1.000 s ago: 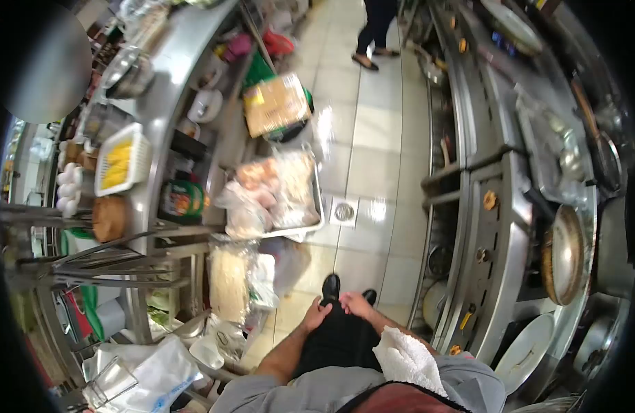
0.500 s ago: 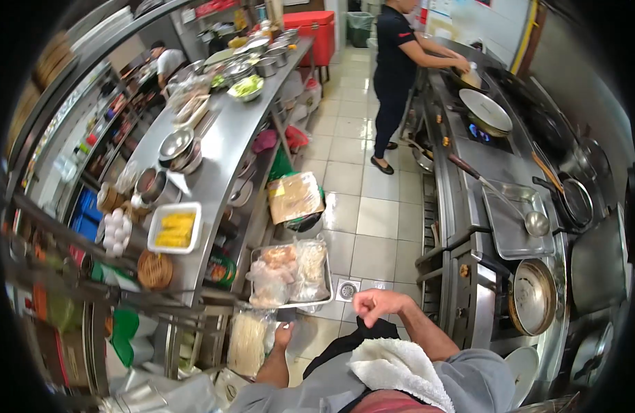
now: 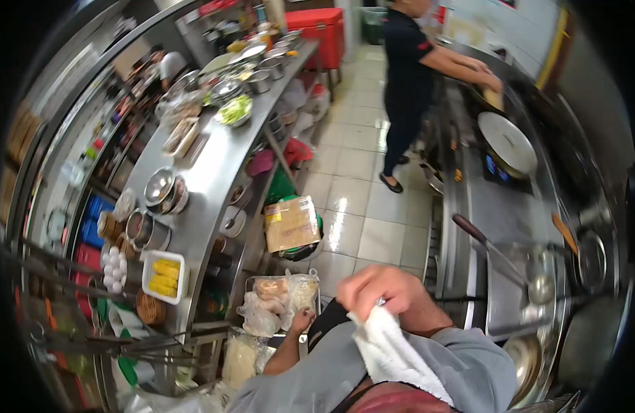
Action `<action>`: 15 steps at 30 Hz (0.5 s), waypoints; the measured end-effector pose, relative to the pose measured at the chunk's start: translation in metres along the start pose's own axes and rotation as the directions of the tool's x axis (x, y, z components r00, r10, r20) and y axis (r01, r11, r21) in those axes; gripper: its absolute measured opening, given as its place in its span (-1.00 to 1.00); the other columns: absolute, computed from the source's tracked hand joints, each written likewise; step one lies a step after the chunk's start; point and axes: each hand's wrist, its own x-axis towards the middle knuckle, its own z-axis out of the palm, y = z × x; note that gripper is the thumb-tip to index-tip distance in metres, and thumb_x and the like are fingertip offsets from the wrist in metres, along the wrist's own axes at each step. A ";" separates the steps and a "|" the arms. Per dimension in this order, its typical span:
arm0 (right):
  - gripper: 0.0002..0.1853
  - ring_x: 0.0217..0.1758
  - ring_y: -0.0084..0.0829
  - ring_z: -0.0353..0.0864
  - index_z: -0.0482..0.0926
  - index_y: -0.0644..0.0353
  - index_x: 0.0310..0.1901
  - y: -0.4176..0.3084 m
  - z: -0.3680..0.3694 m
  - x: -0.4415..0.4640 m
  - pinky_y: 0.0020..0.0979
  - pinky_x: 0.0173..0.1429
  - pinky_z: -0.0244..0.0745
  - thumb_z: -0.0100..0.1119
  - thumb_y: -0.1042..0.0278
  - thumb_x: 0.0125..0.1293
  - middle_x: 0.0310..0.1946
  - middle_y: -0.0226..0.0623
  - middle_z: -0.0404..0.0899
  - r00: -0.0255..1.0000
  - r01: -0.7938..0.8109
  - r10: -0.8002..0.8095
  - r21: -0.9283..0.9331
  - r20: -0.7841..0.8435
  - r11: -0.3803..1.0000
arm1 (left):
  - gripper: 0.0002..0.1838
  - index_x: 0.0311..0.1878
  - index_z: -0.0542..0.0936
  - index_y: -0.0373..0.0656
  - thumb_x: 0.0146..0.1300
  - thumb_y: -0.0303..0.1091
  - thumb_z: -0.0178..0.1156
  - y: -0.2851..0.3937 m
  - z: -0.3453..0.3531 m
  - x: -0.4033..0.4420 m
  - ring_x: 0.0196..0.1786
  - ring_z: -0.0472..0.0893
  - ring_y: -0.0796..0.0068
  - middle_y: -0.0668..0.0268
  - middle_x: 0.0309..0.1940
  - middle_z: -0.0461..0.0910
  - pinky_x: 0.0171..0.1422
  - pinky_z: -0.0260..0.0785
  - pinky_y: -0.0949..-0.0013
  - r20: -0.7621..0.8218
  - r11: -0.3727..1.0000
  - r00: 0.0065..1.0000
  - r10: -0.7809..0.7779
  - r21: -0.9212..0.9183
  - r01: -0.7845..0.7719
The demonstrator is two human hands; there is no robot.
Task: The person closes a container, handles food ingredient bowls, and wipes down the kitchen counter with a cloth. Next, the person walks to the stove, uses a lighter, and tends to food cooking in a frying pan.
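My right hand is raised in front of my chest, its fingers closed on the upper end of a white towel that hangs over my grey shirt. Low beside my body, my left hand is close to the right edge of a tray of clear plastic bags; its fingers are too small and blurred to read. Below that tray lies another bag with pale contents.
A steel counter on the left bears bowls, eggs and a white tub of yellow pieces. A cardboard box stands beneath it. On the right, a person works at the stove, near a lit burner and a ladle.
The view has tilted up from the floor toward the room. My right hand has risen from my lap and closed on the towel. My left hand has moved out toward the bags.
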 end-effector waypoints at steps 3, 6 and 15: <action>-0.85 -0.40 -0.33 0.40 0.50 0.23 -0.47 -0.005 -0.037 0.021 -0.38 -0.33 0.32 0.20 0.34 0.12 -0.45 -0.28 0.41 0.906 0.158 -0.216 -0.183 -0.363 0.970 | -0.37 0.07 0.40 -0.32 0.08 0.01 0.15 0.015 -0.007 0.038 -0.14 0.58 0.25 -0.02 -0.15 0.55 -0.02 0.38 0.34 -0.075 0.997 0.995 -0.061 0.032 0.063; -0.80 -0.37 -0.29 0.42 0.41 0.21 -0.45 -0.006 -0.096 0.053 -0.31 -0.27 0.40 0.25 0.36 0.07 -0.38 -0.23 0.35 0.782 0.203 -0.478 -0.563 -0.399 0.801 | -0.36 0.06 0.42 -0.33 0.05 0.02 0.17 0.016 -0.016 0.103 -0.03 0.54 0.17 -0.04 -0.09 0.53 0.07 0.34 0.30 -0.085 0.994 0.992 -0.098 0.032 0.101; -0.80 -0.71 -0.35 0.32 0.43 0.36 -0.52 -0.004 -0.244 0.177 -0.43 -0.67 0.20 0.26 0.47 0.01 -0.60 -0.15 0.41 0.881 0.248 -0.354 -0.329 -0.315 0.911 | -0.54 -0.06 0.49 -0.32 0.09 -0.14 0.17 0.184 -0.101 0.226 -0.30 0.53 0.39 0.13 -0.31 0.56 -0.16 0.38 0.34 -0.071 0.983 0.995 -0.072 -0.175 0.059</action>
